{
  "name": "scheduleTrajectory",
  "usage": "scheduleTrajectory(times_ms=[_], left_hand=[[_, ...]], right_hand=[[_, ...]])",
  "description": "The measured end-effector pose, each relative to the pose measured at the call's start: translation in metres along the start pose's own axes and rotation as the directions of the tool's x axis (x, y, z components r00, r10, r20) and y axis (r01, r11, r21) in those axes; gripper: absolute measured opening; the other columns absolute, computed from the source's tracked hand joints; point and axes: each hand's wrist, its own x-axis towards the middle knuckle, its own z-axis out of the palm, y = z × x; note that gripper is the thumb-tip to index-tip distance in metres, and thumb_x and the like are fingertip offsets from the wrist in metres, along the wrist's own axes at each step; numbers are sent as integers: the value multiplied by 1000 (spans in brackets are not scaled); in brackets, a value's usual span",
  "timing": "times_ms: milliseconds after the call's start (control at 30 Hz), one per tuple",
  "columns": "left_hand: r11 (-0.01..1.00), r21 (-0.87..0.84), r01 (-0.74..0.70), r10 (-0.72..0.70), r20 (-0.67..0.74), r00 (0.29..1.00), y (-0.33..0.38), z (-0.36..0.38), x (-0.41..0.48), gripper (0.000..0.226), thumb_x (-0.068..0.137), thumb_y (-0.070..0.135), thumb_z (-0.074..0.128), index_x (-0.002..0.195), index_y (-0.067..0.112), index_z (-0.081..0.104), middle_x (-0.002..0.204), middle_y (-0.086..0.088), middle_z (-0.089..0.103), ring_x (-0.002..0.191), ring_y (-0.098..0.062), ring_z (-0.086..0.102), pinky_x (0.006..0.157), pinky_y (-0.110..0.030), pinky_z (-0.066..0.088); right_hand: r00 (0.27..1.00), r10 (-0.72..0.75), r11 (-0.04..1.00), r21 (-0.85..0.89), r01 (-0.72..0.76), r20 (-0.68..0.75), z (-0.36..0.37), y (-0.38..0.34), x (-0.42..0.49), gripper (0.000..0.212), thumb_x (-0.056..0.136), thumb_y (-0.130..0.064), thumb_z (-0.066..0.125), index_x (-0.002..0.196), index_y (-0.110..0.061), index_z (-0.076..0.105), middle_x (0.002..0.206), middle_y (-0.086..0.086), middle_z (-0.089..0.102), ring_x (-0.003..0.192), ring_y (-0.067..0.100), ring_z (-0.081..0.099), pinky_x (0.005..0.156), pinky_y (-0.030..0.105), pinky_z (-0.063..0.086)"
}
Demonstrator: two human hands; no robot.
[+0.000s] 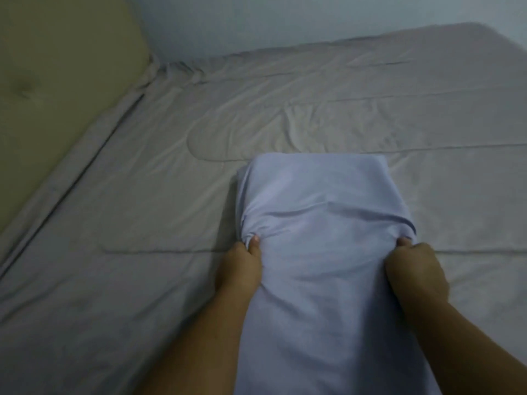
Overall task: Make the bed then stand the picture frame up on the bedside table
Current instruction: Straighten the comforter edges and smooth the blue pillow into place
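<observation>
A pale lavender pillow (322,223) in its case stretches away from me over the bed, its far end resting on the grey quilt (142,181). My left hand (242,263) grips the pillow's left side, with the fabric bunched at the thumb. My right hand (416,266) grips the right side, fingers curled into the cloth. The quilt is spread flat over the mattress with light wrinkles. The picture frame and the bedside table are out of view.
A beige tufted headboard (51,81) runs along the left edge of the bed. A pale wall (285,18) stands behind the far side of the bed. The quilt bunches in the far left corner (174,72).
</observation>
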Motion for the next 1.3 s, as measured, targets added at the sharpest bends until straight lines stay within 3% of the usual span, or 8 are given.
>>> scheduleTrajectory(times_ms=[300,733,1000,1167,1300], left_hand=[[989,84,-124,132,-102,986,-9,-114,96,57,98,51,25,118,6,54,127,-20,57,115,-37,54,93,-40,44],[958,288,1,95,-321,942,-212,-347,314,56,98,48,29,118,2,55,126,-24,57,113,-39,55,91,-40,45],[870,493,22,246,-472,847,-242,-484,383,56,99,47,27,128,5,51,135,-22,51,119,-38,51,95,-41,42],[785,618,36,379,-525,762,-243,-515,408,55,99,46,28,124,3,52,130,-24,52,117,-41,50,92,-44,41],[729,682,-58,477,-446,758,-256,-482,428,50,100,43,29,122,4,51,128,-22,54,114,-41,52,88,-43,41]], right_hand=[[996,-59,992,118,51,66,58,-107,-55,56,99,-40,30,124,8,45,128,34,50,117,48,49,99,50,37],[946,-117,956,292,24,303,331,-336,-228,54,101,-38,30,126,7,45,130,30,50,119,45,48,99,47,36],[870,-233,908,417,35,434,451,-451,-320,56,102,-36,26,133,8,40,138,27,46,127,39,43,104,38,32],[802,-322,878,475,55,503,514,-481,-350,54,103,-34,25,138,6,36,140,26,43,129,36,42,106,35,31],[765,-320,884,466,29,559,555,-457,-356,50,101,-32,32,137,1,39,139,23,45,127,36,44,103,34,34]])
